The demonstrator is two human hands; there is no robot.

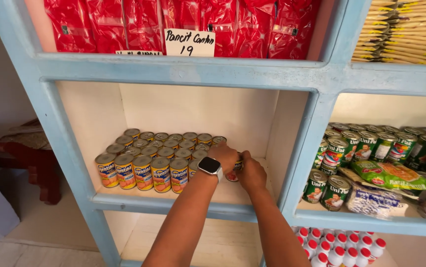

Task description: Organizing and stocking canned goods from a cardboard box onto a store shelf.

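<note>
Both hands, left hand (224, 155) and right hand (251, 174), have their grip closed around one can (234, 169), just right of the yellow cans (144, 170) on the shelf (173, 202).

Both hands reach into the middle compartment of a pale blue shelf (183, 71). The left hand (224, 155), with a smartwatch (210, 166) on its wrist, and the right hand (251, 174) close together around one can (234, 171) with a red label, which stands on the shelf board at the 3 o'clock end of a block of yellow-labelled cans (149, 160). At 12 o'clock, red packets (183, 20) fill the compartment above. At 3 o'clock stand green-labelled cans (371, 148); at 5 o'clock, white bottles with red caps (336, 247).
</note>
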